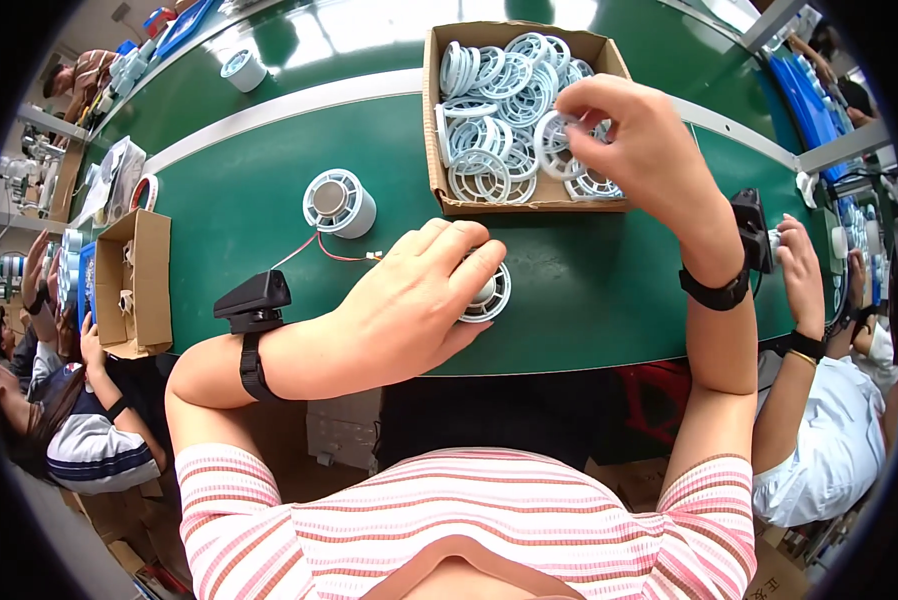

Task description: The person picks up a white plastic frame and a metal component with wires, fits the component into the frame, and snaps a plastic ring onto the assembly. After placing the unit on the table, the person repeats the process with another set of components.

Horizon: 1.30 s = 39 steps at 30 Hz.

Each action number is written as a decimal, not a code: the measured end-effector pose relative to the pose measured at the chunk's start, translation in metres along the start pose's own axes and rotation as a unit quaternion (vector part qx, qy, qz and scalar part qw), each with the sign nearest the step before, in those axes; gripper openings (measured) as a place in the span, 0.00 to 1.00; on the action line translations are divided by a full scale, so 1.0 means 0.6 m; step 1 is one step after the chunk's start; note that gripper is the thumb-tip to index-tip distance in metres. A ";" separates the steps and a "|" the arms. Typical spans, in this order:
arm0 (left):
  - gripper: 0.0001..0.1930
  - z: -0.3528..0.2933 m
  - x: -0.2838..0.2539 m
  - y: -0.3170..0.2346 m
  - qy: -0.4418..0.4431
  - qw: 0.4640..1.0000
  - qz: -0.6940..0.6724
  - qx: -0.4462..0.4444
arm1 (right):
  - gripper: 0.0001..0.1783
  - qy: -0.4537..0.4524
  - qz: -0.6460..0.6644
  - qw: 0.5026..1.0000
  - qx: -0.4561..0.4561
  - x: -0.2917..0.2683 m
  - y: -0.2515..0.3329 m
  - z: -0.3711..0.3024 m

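Head view, with the round part (489, 290) taken as dial centre: my left hand (419, 292) is clasped over it, thumb on the near side, fingers on the far side, apparently to steady it. At one o'clock, my right hand (641, 140) pinches a pale ring (541, 148) above the open carton (529, 207), probably by its edge to keep it separate from the similar rings (525, 100) heaped inside. At ten o'clock a wired drum (359, 215) stands apart, presumably leaving my workspace unobstructed.

Rings (529, 100) smooth plstc., box (433, 112) matt cardbd., tabletop (589, 290) glossy.
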<state>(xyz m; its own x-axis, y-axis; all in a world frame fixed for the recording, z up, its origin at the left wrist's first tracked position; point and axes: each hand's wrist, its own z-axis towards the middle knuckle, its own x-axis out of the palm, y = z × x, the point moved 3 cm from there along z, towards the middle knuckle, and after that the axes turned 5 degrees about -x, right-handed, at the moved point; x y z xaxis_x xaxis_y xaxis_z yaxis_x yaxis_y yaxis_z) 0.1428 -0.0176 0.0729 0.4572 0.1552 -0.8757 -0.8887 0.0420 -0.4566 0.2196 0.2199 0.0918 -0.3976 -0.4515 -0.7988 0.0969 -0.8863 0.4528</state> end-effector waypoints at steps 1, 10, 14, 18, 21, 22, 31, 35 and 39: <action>0.32 0.001 0.003 0.002 0.000 1.000 -0.004 0.001 | 0.08 -0.042 0.029 0.998 0.043 -0.025 0.018 -0.007; 0.37 0.001 0.025 0.017 0.008 0.994 -0.049 -0.101 | 0.11 0.023 0.056 0.983 0.173 0.021 0.076 -0.156; 0.37 -0.005 0.031 0.024 0.004 0.981 -0.116 -0.155 | 0.15 0.001 0.026 0.982 0.187 0.038 0.066 -0.183; 0.35 -0.013 0.037 0.034 0.047 0.938 -0.272 -0.211 | 0.21 -0.007 0.065 0.989 0.131 0.040 0.081 -0.193; 0.34 -0.018 0.044 0.042 0.087 0.861 -0.432 -0.254 | 0.25 0.036 0.055 0.995 0.078 0.057 0.094 -0.202; 0.35 -0.017 0.046 0.044 0.118 0.826 -0.484 -0.263 | 0.26 0.026 0.054 0.995 0.083 0.061 0.096 -0.206; 0.37 -0.021 0.064 0.051 0.162 0.747 -0.603 -0.230 | 0.30 -0.032 0.033 0.993 0.113 0.085 0.116 -0.222; 0.37 -0.016 0.056 0.054 0.179 0.742 -0.598 -0.244 | 0.37 -0.093 0.167 0.977 0.090 0.083 0.133 -0.200; 0.38 -0.010 0.056 0.054 0.186 0.736 -0.596 -0.262 | 0.45 -0.108 0.193 0.974 0.050 0.095 0.159 -0.157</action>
<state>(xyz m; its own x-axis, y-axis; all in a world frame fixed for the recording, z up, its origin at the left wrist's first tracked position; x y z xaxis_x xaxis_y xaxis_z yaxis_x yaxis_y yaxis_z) 0.1295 -0.0169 0.0275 0.9659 0.0307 0.2570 0.2407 -0.4715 -0.8484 0.2923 0.0997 0.0521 -0.5319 -0.7081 -0.4644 0.1931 -0.6354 0.7476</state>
